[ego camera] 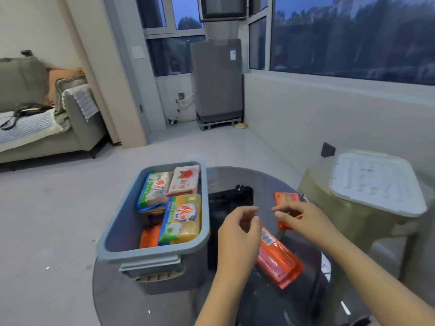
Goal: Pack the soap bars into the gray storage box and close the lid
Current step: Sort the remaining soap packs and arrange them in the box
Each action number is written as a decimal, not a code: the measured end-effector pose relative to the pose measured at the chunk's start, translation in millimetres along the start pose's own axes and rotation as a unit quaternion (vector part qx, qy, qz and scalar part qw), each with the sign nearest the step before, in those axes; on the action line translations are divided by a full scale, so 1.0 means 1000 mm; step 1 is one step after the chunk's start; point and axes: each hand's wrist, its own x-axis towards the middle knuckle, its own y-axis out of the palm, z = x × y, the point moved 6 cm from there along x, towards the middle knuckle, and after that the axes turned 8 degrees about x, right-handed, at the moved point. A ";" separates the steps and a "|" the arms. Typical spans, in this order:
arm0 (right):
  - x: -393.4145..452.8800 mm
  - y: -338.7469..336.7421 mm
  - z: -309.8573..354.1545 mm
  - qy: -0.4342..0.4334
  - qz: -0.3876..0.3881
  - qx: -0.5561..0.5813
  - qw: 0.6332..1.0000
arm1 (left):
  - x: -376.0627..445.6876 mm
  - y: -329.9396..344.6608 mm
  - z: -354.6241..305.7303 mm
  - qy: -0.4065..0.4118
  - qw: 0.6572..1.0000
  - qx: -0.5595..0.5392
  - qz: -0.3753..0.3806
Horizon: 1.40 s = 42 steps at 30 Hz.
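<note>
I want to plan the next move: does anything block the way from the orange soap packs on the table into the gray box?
Nothing visible does. The gray storage box is open; both orange soap packs lie right of it.

The gray storage box (pixel 153 234) stood open on the round glass table (pixel 164 307), at about ten o'clock from the hands, with several wrapped soap bars (pixel 181 217) inside. Both hands, left hand (pixel 239 234) and right hand (pixel 303 222), hovered empty with fingers loosely curled above two orange soap packs (pixel 279 261). The white lid (pixel 374 182) lay on a stool (pixel 348 222) at two o'clock.
</note>
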 end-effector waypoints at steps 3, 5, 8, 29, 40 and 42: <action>0.002 0.004 -0.024 0.056 0.043 -0.036 0.997 | 0.002 0.019 0.024 -0.064 0.997 0.043 0.000; 0.003 0.012 -0.033 0.084 0.085 -0.064 0.991 | 0.002 0.028 0.041 -0.108 0.989 0.096 0.009; 0.003 0.019 -0.043 0.127 0.125 -0.078 0.981 | -0.003 0.039 0.061 -0.169 0.968 0.182 0.043; 0.010 0.021 -0.052 0.215 0.034 0.176 0.960 | 0.018 0.065 0.071 -0.200 0.969 -0.144 0.026; 0.049 -0.010 -0.082 0.189 -0.173 -0.168 0.952 | 0.039 0.060 0.073 -0.213 0.960 -0.182 -0.014; 0.053 -0.008 -0.093 0.230 -0.153 -0.170 0.946 | 0.040 0.059 0.075 -0.213 0.960 -0.182 -0.019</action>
